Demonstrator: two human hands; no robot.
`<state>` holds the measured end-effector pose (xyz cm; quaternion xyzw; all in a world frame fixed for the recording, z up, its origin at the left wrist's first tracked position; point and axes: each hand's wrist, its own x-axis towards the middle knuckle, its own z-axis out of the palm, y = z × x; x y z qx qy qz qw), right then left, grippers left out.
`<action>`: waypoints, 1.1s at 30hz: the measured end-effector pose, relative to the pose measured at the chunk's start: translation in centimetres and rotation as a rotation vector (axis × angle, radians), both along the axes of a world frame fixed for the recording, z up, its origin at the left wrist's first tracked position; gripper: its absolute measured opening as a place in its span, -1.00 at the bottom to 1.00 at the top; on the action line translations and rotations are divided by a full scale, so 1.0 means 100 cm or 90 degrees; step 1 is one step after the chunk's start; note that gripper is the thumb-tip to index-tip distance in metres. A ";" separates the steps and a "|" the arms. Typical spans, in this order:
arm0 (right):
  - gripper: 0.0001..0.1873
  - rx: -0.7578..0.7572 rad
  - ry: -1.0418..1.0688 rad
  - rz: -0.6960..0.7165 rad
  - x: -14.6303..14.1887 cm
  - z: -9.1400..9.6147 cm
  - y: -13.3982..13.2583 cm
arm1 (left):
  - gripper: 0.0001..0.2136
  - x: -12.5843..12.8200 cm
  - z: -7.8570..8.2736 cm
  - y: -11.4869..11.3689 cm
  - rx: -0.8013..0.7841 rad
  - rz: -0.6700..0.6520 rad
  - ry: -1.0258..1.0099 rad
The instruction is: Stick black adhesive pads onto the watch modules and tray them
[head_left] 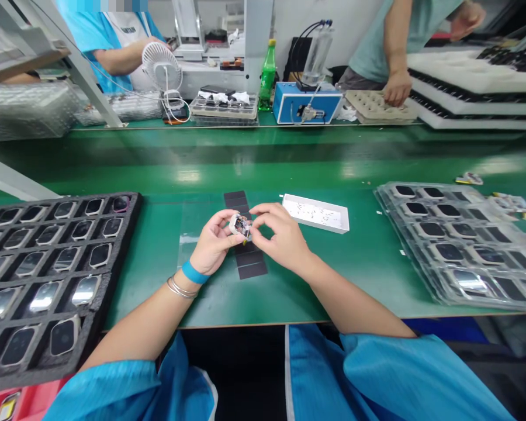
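Centrally in the frame, the left hand (213,242) clamps the small watch case (239,224); right hand (280,237) fingertips pinch its right edge.

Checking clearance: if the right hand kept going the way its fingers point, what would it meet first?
The right hand points left at the small watch case held in the left hand, apparently already touching it.

Black foam tray (127,234) of dark-screened square cases, left. Clear plastic blister tray (388,202) of similar cases, right. Shallow white rectangular tray (333,225), centre. Strip of dark rectangular pads (249,266). Green plastic bottle (267,76), white desk fan (161,61) and blue box machine (284,102), far side of green bench (333,158).
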<state>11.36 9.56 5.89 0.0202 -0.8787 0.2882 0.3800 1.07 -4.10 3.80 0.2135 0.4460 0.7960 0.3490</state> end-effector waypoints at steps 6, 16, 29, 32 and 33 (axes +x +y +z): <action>-0.88 0.032 -0.010 -0.193 0.008 0.008 0.061 | -0.52 -0.003 0.001 -0.002 0.003 -0.062 -0.063; -0.86 -0.307 -0.169 -0.017 0.000 0.002 0.039 | -0.48 -0.007 -0.003 -0.002 -0.001 -0.117 -0.113; -0.93 -0.368 -0.128 0.028 -0.005 -0.009 0.002 | -0.49 -0.004 0.003 -0.001 -0.008 -0.078 -0.100; -0.92 -0.230 -0.087 -0.015 -0.003 -0.010 -0.004 | -0.49 -0.003 0.002 0.000 -0.008 -0.066 -0.094; -0.90 -0.175 -0.074 -0.028 -0.002 -0.011 -0.006 | -0.50 -0.003 0.000 0.001 -0.009 -0.062 -0.092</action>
